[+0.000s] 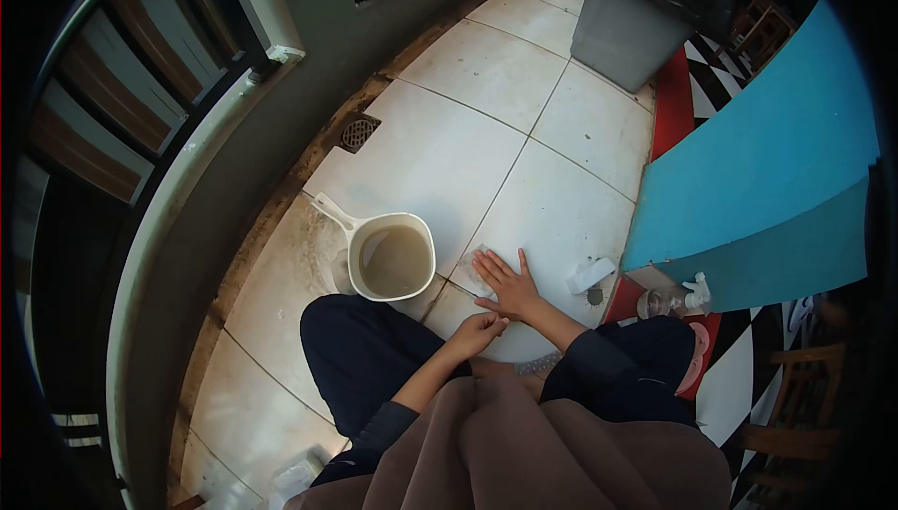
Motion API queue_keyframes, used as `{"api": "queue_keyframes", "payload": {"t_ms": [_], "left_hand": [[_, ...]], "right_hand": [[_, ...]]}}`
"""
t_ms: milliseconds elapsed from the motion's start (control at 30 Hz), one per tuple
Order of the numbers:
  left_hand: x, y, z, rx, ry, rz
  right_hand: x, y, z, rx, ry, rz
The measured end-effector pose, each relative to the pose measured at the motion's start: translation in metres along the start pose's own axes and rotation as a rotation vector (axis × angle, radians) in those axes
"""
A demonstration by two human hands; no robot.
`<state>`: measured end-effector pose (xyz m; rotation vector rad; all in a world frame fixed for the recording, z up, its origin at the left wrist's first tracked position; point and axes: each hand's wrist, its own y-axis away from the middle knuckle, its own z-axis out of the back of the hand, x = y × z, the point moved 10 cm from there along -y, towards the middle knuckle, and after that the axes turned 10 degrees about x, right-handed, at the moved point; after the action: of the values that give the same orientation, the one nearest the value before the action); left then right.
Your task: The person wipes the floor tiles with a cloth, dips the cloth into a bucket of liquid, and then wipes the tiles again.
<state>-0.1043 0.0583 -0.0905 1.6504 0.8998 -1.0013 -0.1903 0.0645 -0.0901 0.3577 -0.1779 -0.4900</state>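
My right hand (510, 285) lies flat on the white floor tile (561, 187), fingers spread, pressing on a thin pale cloth or wipe (470, 265) that shows past the fingertips. Close by, my left hand (478, 333) is curled closed near the right wrist; whether anything is inside it is hidden. To the left of both hands stands a white water dipper (437, 257) holding murky greyish-brown water (398, 265), its handle pointing up and left. A small white block-like object (590, 275) rests on the tiles right of my right hand.
A clear spray bottle (696, 293) stands beside the blue panel (748, 173) at right. Farther off is a grey bin (613, 31) with a black liner. A floor drain (358, 133) lies by the low wall (323, 33) at left. Clear plastic (297, 477) sits at lower left.
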Motion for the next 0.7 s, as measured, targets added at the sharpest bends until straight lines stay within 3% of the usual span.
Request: {"api": "queue_keyframes", "payload": {"t_ms": [200, 467, 700], "left_hand": [[0.002, 0.001, 0.004, -0.007, 0.011, -0.013], [-0.011, -0.001, -0.003, 0.016, -0.005, 0.000], [0.004, 0.001, 0.003, 0.008, -0.017, 0.034]], "right_hand": [[-0.059, -0.042, 0.026, 0.043, -0.124, -0.208], [0.000, -0.002, -0.002, 0.042, -0.071, -0.021], [-0.035, -0.024, 0.015, -0.055, -0.059, -0.146]]}}
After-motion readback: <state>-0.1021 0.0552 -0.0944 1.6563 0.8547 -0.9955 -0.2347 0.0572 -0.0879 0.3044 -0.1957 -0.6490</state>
